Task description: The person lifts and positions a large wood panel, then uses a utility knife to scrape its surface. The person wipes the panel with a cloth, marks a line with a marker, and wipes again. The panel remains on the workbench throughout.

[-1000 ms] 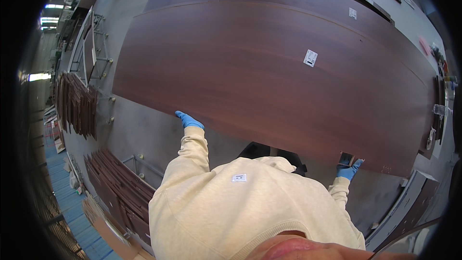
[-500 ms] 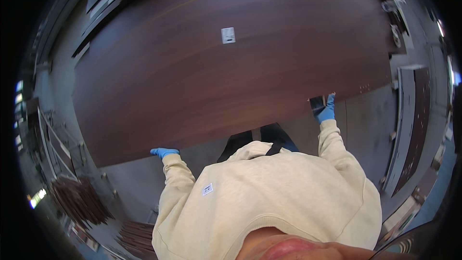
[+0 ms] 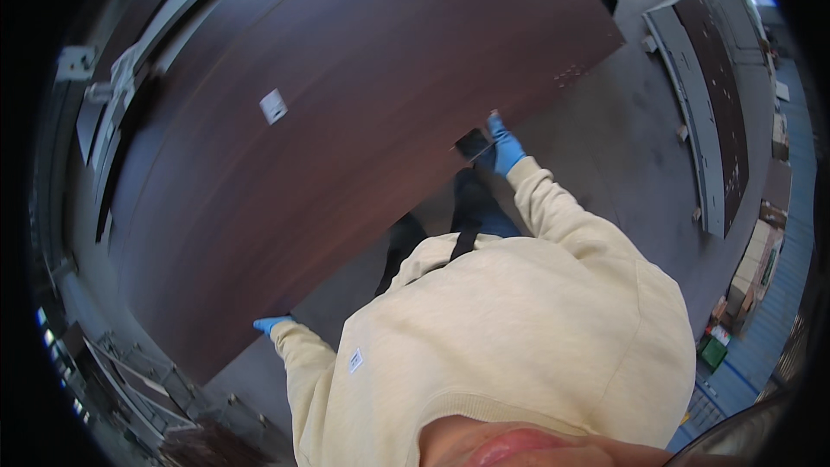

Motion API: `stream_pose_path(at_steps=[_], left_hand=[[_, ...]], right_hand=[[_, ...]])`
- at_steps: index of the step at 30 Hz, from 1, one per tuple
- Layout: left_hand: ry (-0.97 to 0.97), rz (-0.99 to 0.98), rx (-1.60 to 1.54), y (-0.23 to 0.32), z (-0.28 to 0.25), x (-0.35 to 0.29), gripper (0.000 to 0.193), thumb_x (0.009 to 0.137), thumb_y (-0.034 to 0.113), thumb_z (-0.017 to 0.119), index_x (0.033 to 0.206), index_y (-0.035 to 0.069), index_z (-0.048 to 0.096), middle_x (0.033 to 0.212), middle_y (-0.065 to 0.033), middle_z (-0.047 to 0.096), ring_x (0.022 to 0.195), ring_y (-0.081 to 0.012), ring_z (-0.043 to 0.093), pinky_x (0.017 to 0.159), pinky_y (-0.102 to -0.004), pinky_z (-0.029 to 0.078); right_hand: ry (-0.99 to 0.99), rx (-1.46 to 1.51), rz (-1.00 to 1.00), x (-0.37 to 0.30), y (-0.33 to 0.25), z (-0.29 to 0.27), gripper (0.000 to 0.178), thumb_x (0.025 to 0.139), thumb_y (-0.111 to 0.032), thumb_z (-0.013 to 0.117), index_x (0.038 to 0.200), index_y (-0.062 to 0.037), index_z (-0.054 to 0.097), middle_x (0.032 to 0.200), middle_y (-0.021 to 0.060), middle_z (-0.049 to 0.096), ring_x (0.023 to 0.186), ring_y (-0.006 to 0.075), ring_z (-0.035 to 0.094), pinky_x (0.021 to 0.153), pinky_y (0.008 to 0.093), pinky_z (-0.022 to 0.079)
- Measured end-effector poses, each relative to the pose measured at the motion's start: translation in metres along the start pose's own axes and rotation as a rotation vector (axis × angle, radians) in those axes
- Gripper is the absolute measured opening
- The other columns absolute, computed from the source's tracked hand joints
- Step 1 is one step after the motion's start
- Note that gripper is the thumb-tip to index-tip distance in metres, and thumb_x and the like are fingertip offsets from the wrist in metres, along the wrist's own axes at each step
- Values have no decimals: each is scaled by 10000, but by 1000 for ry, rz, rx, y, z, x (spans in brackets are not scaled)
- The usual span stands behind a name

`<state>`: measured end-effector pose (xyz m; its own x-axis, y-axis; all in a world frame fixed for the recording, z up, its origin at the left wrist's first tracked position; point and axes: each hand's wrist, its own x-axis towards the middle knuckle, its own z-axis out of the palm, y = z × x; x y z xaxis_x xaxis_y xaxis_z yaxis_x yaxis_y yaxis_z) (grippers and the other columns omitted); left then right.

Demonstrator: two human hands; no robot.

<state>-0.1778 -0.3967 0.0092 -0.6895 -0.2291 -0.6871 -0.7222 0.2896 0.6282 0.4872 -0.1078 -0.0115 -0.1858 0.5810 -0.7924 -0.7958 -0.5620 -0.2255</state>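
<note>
A large dark brown wood-grain panel [image 3: 346, 121] lies flat in front of me, its near edge slanting from lower left to upper right. My left hand [image 3: 273, 324], in a blue glove, grips that edge toward its left end; the fingers beneath are hidden. Farther right, my blue-gloved right hand [image 3: 505, 149] holds the same edge, with a finger or thumb up at the rim. Beside it is a dark rectangular patch [image 3: 473, 145]; I cannot tell whether this is a notch in the panel or a separate thing. A white label [image 3: 273, 107] sits on the panel.
Beyond the panel, at the left, are pale rails [image 3: 112, 112]. To the right stands a long grey and brown stack of boards [image 3: 705, 112] on the floor. Brown boards [image 3: 212, 445] and a metal rack [image 3: 143, 380] are at the lower left. Boxes [image 3: 752, 268] line the far right.
My view has turned, so the panel and surroundings appear rotated counterclockwise and shifted left. Both hands stay at about the same places along the panel's near edge.
</note>
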Motion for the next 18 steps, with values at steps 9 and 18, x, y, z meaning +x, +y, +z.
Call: stream_pose_path(at_steps=[9,18], left_hand=[[138,1259,942,-108,187,-238,777,969,579,616,1435,-36,522,1503,-339,461,1431,-469,401,1181,-568,348],[-1004,1938,692,-244,334,-534,687,905,359,723,1483,46,526,1589,-274,411,1474,-508,353,1183,-599,323]], right_hand=[[-222,-1549,-24,-33,-112,-5,595,988,-581,629,1189,-31,737,1136,122,754,1131,261,673,1051,392,485],[353,-1312,-301,-96,-298,10,691,950,-694,580,912,-32,777,927,159,765,932,368,709,945,422,517]])
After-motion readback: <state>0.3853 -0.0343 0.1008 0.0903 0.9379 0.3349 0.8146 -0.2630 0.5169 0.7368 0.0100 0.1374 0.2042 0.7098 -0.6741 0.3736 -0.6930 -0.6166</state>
